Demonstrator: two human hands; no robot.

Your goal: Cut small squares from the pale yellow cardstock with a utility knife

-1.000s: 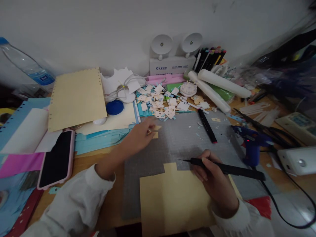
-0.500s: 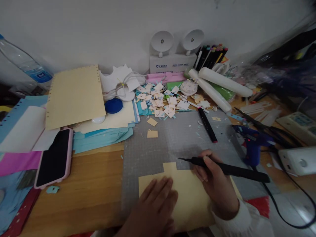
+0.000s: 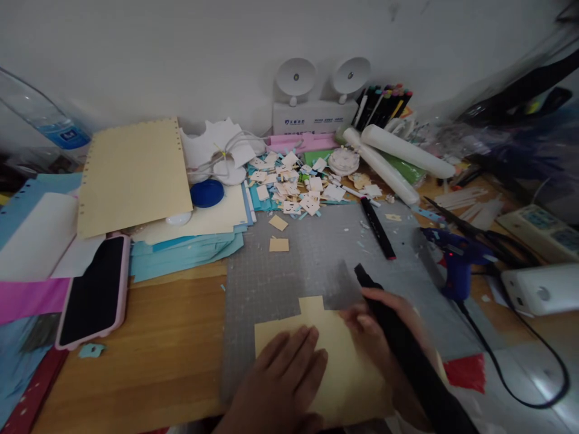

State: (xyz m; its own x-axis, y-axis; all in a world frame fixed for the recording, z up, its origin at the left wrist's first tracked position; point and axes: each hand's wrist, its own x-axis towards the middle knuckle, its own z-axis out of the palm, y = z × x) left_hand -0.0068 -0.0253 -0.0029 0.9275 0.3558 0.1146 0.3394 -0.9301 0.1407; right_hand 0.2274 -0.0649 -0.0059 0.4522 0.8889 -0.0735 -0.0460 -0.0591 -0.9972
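Note:
My left hand (image 3: 289, 374) lies flat with its fingers stretched over a cream paper sheet (image 3: 346, 374), which has a small tab at its top edge. My right hand (image 3: 384, 337), partly blurred, holds a long black tool (image 3: 407, 349) at the sheet's right side; its tip points up and to the left. The sheet rests on a grey cutting mat (image 3: 266, 283). Two small cream paper pieces lie on the mat above it, one of them a rectangle (image 3: 279, 245). A black marker (image 3: 378, 229) lies farther right.
Small paper cut-outs (image 3: 289, 187) are piled behind the mat. A blue glue gun (image 3: 455, 265) with a cable and a white device (image 3: 536, 289) sit to the right. A phone (image 3: 93, 292) and stacked papers (image 3: 136, 181) are at left.
The black tool in my right hand has turned from nearly level to a steep slant, and its thin pointed tip no longer shows. My left hand is still on the sheet.

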